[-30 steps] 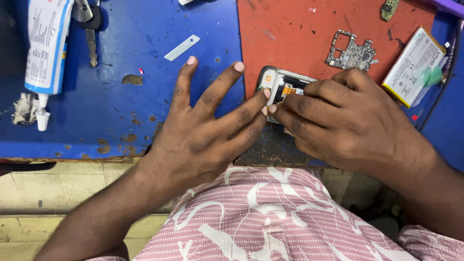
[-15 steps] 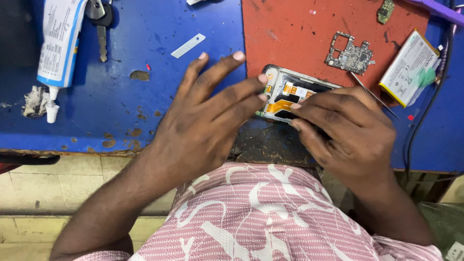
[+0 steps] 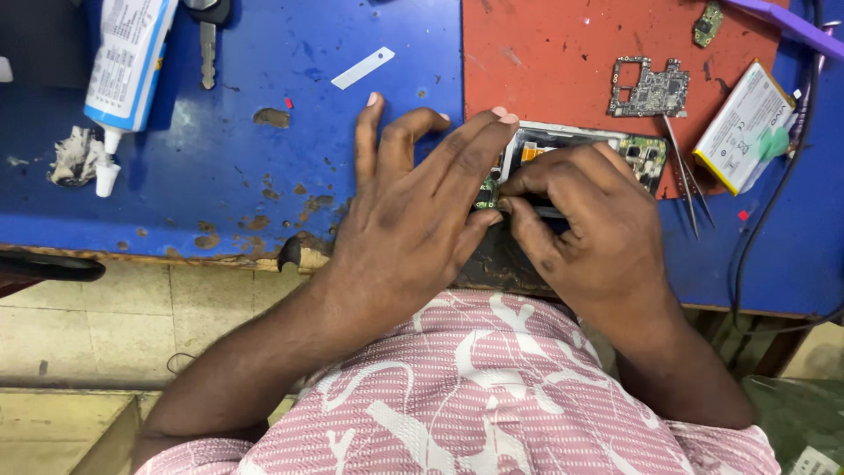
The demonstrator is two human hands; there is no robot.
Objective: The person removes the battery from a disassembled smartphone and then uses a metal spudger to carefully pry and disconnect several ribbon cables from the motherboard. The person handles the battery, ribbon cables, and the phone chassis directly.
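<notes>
From my remote view, the opened smartphone lies on the red mat at the counter edge. The left hand presses flat, its grip released, while the right hand pinches an internal part. I judge a slip could tear that part or knock the tweezers.

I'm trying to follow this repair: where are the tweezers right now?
In the head view, the tweezers lie untouched on the red mat, right of the opened phone under both hands, between it and the white battery, below the loose circuit board.
</notes>
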